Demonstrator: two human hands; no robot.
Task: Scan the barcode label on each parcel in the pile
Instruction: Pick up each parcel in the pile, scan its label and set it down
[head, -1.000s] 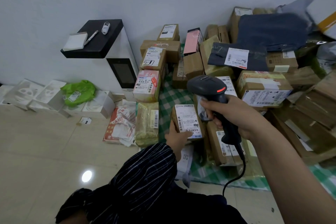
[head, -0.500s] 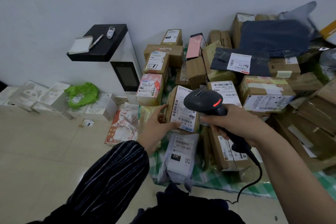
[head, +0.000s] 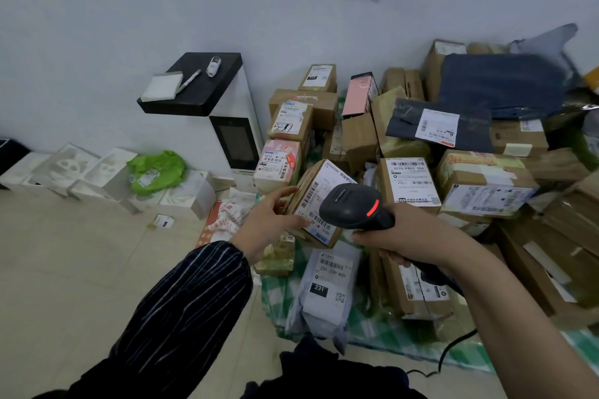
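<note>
My left hand (head: 270, 220) grips a small brown parcel (head: 312, 201) by its left edge and holds it tilted above the pile, its white barcode label facing me. My right hand (head: 408, 236) grips a black handheld scanner (head: 351, 206) with a red light lit on its head. The scanner head sits just in front of the label's lower right part and hides some of it. Below lies a grey mailer bag (head: 325, 293) marked 231. The pile of labelled cardboard parcels (head: 486, 181) fills the right side on a green checked cloth (head: 366, 324).
A white kiosk with a black top (head: 197, 87) stands by the wall, holding a pen and a notepad. White boxes (head: 64, 168) and a green bag (head: 155, 168) lie on the tiled floor at left. The scanner's cable (head: 450, 356) trails to the floor.
My left hand has lifted the small parcel up off the pile and tilted it, uncovering the grey mailer bag. The scanner has stayed close in front of its label.
</note>
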